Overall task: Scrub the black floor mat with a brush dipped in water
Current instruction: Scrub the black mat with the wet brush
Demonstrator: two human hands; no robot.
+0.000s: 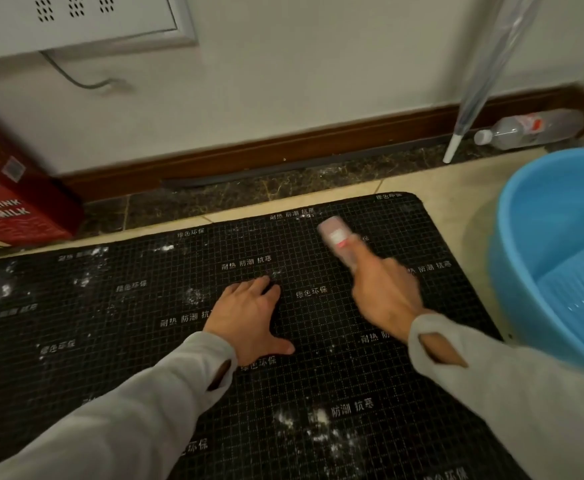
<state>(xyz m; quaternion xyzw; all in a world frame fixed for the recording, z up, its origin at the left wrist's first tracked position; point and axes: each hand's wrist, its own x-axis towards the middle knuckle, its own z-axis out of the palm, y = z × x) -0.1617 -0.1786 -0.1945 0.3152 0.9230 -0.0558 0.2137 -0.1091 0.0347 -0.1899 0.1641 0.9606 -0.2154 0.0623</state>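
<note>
The black floor mat has a white grid, printed characters and white powdery smears, and fills the lower floor. My left hand presses flat on the mat near its middle, fingers spread. My right hand is shut on a pale pink brush, blurred by motion, whose head rests on the mat near its far right corner. A blue basin holding water stands at the mat's right edge.
A red milk carton box stands at the far left by the wall. A clear plastic bottle lies along the brown skirting board. A folded clear umbrella leans against the wall. A white cabinet hangs above.
</note>
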